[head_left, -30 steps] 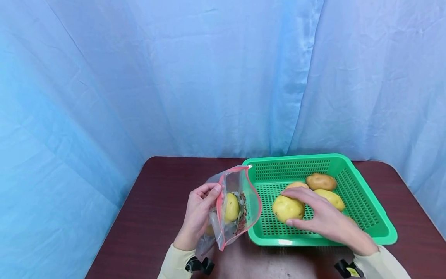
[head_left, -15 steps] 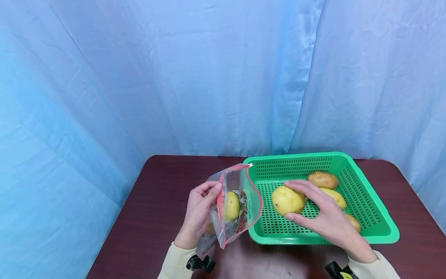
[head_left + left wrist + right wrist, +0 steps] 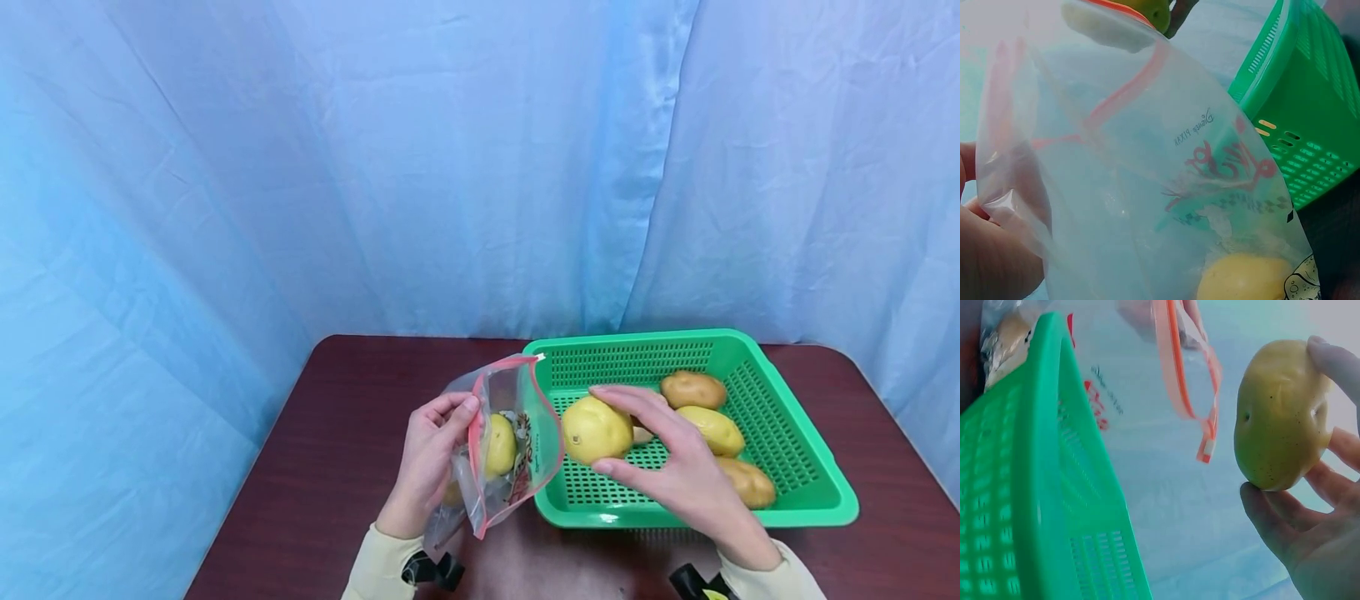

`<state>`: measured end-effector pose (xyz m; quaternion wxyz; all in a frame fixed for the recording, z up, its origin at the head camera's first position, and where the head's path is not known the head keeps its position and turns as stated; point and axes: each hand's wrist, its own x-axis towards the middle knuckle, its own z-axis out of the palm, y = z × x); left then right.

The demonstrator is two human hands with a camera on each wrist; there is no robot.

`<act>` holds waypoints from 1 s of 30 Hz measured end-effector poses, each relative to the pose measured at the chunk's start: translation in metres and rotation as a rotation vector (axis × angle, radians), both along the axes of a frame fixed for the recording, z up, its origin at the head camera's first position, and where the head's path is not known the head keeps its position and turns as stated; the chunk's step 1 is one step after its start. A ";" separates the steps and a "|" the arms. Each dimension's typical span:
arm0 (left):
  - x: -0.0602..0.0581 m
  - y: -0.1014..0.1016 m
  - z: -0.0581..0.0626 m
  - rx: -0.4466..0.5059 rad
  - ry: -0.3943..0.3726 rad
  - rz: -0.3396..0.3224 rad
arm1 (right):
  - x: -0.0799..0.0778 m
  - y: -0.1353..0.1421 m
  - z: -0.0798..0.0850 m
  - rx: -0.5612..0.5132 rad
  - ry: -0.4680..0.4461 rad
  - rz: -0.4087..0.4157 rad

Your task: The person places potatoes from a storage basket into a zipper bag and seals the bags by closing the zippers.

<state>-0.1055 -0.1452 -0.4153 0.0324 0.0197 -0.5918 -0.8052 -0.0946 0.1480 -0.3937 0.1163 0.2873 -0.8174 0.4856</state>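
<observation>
My left hand [image 3: 431, 454] pinches the red-edged rim of a clear zip bag [image 3: 540, 433], whose mouth gapes toward the right. Inside the bag lies a yellow potato [image 3: 500, 446]; in the left wrist view a potato [image 3: 1244, 278] shows low in the printed bag [image 3: 1129, 187]. Between thumb and fingers my right hand [image 3: 675, 467] holds another yellow potato [image 3: 597, 431], just right of the bag's mouth and over the left part of the green basket [image 3: 817, 467]. The right wrist view has this held potato [image 3: 1282, 415] beside the bag's zip edge [image 3: 1179, 369].
In the basket sit several potatoes: a brown one [image 3: 693, 390] at the back, a yellow one [image 3: 716, 431] and another brownish one [image 3: 746, 483] nearer the front. The basket stands on a dark wooden table [image 3: 300, 467], with a blue curtain [image 3: 450, 167] behind.
My right hand has lifted its potato and carried it left toward the bag's mouth, uncovering a potato at the basket's front. The left hand and the bag have barely moved.
</observation>
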 end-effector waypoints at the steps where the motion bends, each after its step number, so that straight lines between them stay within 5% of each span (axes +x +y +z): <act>1: 0.000 0.000 0.000 0.001 0.001 -0.001 | 0.000 -0.002 0.000 -0.011 -0.001 0.007; 20: -0.001 0.002 0.002 0.003 -0.004 0.006 | 0.002 -0.055 0.003 -0.093 -0.021 0.071; 30: -0.002 -0.002 0.002 -0.011 0.012 0.011 | -0.008 -0.070 -0.012 -0.055 0.195 0.084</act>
